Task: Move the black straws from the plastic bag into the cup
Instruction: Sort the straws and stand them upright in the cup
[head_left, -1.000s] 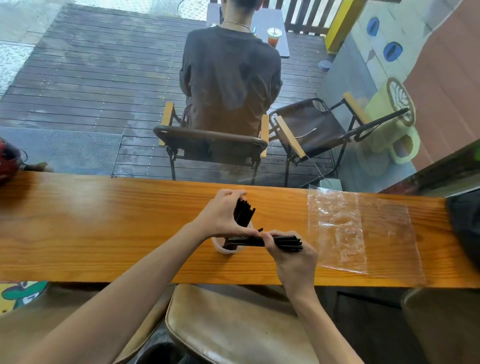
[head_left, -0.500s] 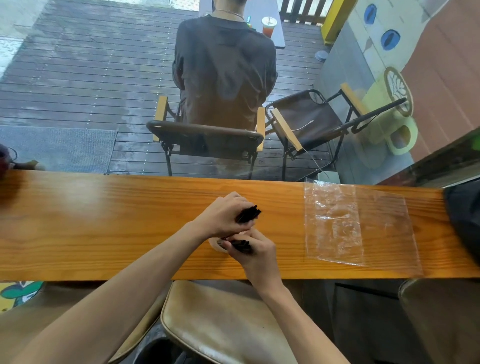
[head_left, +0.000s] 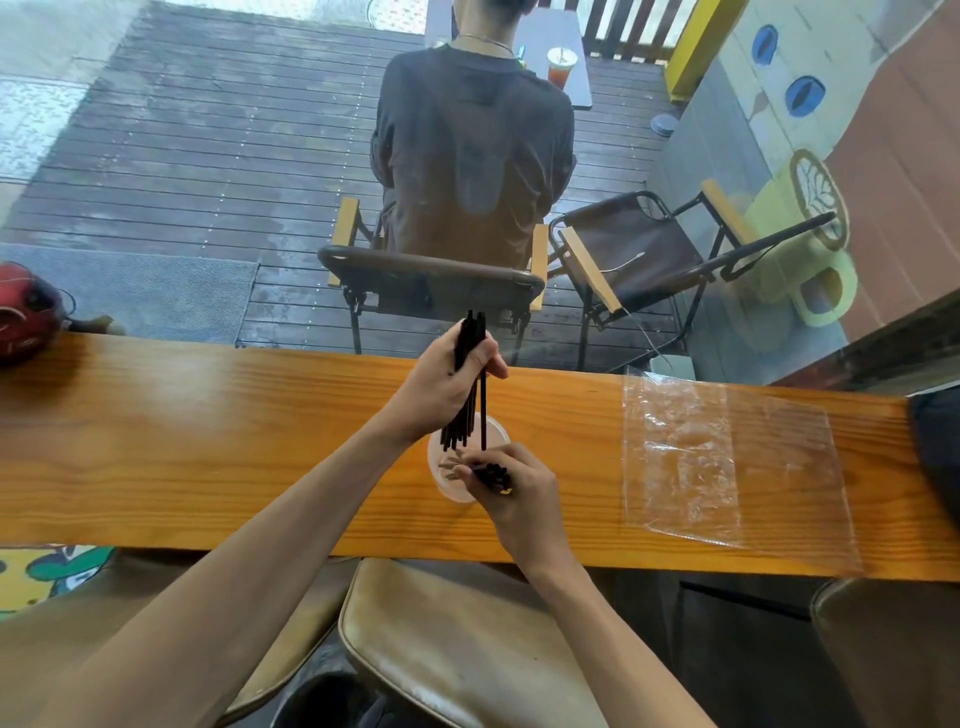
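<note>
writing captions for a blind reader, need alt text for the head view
A person's left hand holds a bundle of black straws upright over a translucent cup on a wooden counter, while the right hand grips more straws at the cup's rim. An empty clear plastic bag lies flat to the right.

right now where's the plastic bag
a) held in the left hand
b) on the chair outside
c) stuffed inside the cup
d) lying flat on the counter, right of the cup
d: the plastic bag lies flat on the wooden counter to the right of the cup, and neither hand touches it.
</note>
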